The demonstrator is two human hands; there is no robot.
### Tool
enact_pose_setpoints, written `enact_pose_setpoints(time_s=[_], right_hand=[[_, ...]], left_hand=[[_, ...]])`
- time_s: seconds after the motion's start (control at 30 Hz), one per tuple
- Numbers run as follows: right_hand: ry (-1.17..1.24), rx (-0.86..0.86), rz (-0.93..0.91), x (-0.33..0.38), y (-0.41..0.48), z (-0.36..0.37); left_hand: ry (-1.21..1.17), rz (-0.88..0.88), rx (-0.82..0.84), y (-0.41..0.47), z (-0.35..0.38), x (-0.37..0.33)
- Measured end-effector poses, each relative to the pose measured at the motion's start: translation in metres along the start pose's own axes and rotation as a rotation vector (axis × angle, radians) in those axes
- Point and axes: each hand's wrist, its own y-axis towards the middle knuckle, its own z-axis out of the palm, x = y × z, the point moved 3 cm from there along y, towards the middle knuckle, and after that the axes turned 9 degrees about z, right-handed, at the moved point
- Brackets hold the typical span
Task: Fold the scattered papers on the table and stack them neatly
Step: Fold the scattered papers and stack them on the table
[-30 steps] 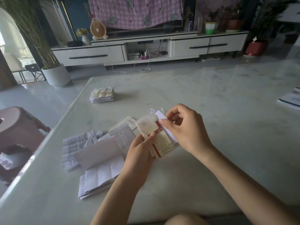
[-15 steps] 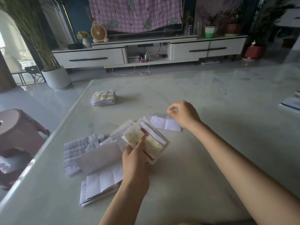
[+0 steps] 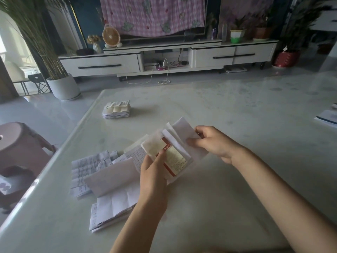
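The left hand [image 3: 155,172] grips a small bunch of folded papers [image 3: 175,159], with the thumb on top. The top slip is yellow with a red edge, and its writing is too small to read. The right hand [image 3: 213,143] pinches a white sheet [image 3: 182,129] at the far side of the bunch, just above the table [image 3: 228,106]. More printed papers [image 3: 94,165] lie loose on the table by the left arm. A tidy stack [image 3: 116,112] sits farther back. On the floor, a white pot [image 3: 63,86] holds a tall green plant.
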Motion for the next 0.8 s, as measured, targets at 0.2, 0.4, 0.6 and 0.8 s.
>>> enact_pose_setpoints(time_s=[0.2,0.4,0.6,0.8], right_hand=[[0.225,0.024,-0.170,0.005,-0.045,0.029],[0.082,-0.056,-0.252,-0.006,-0.052,0.029],[-0.022,-0.242,-0.393,-0.020,-0.051,0.022],[-0.044,-0.255,-0.309,-0.036,-0.050,0.027]], left_hand=[[0.096,0.128,0.013,0.000,0.004,0.002],[0.368,0.513,0.088,-0.003,0.010,0.000],[0.454,0.547,0.239,-0.006,0.025,0.015],[0.667,0.523,0.232,-0.002,0.021,0.026]])
